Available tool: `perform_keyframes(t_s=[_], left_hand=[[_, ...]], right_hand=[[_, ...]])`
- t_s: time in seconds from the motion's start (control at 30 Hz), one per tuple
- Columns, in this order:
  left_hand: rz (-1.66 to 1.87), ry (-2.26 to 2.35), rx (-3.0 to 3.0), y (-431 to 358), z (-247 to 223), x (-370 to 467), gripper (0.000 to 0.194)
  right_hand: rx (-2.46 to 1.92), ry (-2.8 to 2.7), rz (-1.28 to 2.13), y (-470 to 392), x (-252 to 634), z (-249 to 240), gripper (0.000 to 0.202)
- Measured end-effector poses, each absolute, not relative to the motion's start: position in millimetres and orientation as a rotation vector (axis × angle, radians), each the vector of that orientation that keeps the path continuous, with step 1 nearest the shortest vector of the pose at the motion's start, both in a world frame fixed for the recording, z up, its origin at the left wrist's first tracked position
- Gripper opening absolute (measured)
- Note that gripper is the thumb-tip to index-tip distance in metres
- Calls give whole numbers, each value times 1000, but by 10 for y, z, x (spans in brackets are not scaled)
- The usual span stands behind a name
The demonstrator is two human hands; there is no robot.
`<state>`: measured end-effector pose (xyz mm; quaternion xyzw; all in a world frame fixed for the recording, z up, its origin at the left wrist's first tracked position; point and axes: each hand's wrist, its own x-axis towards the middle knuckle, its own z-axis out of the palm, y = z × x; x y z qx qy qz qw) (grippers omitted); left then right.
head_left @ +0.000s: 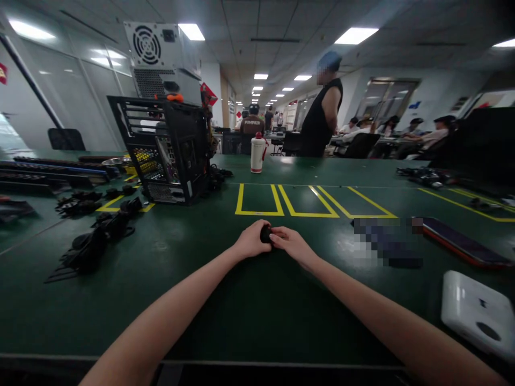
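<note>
Centrally in the frame, over the green tabletop [209, 316], your left hand [252, 239] is curling its fingers around a small black object [265, 234], while your right hand [290, 242] is pinching its right edge. It is looking light, probably firm; opposite sides are seemingly offering the surest hold.

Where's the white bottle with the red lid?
In the head view, the white bottle stands around the upper middle, toward the far edge of the green table, right of the black computer case and beyond the yellow tape outlines.
</note>
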<state>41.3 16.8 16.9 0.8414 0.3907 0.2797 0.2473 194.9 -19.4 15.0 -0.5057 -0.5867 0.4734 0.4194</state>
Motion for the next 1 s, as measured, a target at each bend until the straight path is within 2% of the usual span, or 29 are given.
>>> perform_keyframes(t_s=[0.33,0.67,0.8,1.0], left_hand=[[720,834,2016,320,134,335,74],[851,746,1889,277,69,338,72],[879,711,1835,256,59,344,69],[874,721,1774,238,86,334,67]], right_hand=[[-1190,-1399,1196,-122,2063,136,35],[-1013,-1370,1128,-120,2003,72,32],[-1073,-1370,1157,-122,2015,78,44],[-1078,-1434,1219,-140,2046,63,47]])
